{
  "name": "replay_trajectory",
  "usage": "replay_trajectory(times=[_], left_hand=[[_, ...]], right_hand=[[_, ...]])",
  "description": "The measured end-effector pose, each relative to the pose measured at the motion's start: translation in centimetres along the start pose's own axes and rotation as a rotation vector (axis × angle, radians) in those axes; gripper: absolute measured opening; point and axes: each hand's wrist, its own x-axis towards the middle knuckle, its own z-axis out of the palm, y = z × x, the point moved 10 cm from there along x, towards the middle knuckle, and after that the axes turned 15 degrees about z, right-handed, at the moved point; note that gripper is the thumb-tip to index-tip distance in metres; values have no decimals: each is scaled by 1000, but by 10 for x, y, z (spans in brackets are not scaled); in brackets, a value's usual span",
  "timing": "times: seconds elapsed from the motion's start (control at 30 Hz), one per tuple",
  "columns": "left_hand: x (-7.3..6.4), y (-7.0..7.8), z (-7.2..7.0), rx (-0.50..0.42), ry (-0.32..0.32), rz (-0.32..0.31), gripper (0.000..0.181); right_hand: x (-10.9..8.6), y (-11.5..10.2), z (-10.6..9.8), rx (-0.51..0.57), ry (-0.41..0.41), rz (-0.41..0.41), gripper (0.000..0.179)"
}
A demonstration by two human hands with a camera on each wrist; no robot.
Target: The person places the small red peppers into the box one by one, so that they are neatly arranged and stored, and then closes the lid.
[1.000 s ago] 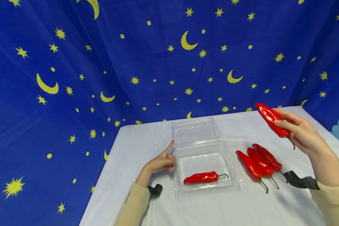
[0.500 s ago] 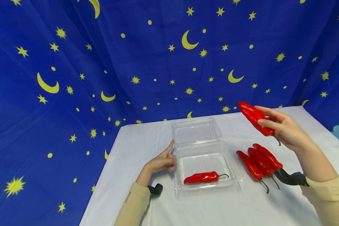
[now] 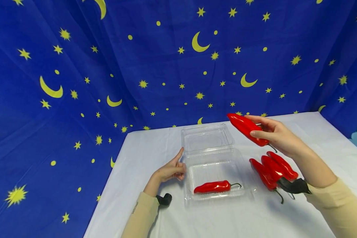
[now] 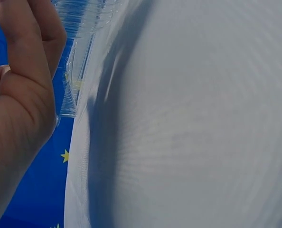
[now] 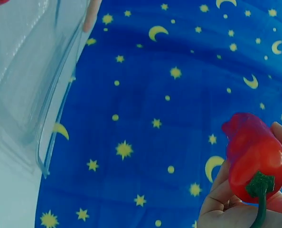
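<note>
A long red pepper is held in the air by my right hand, fingers behind and thumb in front, its green stem pointing toward the wrist. In the right wrist view the same pepper shows stem end first. Below and to the left stands a clear plastic clamshell container with its lid laid back. Another red pepper lies along the near side of its base. My left hand is at the container's left side, index finger extended along the edge and the lower fingers bent.
Several red peppers lie side by side on the white cloth right of the container, partly covered by the black right wrist camera. A blue curtain with yellow stars and moons hangs behind the table.
My right hand has carried its pepper leftward and slightly down, from the table's right side toward the container's lid. The left hand, the container and the lying peppers stay put.
</note>
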Motion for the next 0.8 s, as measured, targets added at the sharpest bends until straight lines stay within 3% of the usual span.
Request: replay_trajectory(times=[0.27, 0.8], left_hand=[[2, 0, -1, -1, -6, 7, 97], [0, 1, 3, -9, -16, 8, 97]], right_hand=[[8, -6, 27, -41, -55, 38, 61], [24, -23, 83, -120, -255, -43, 57]])
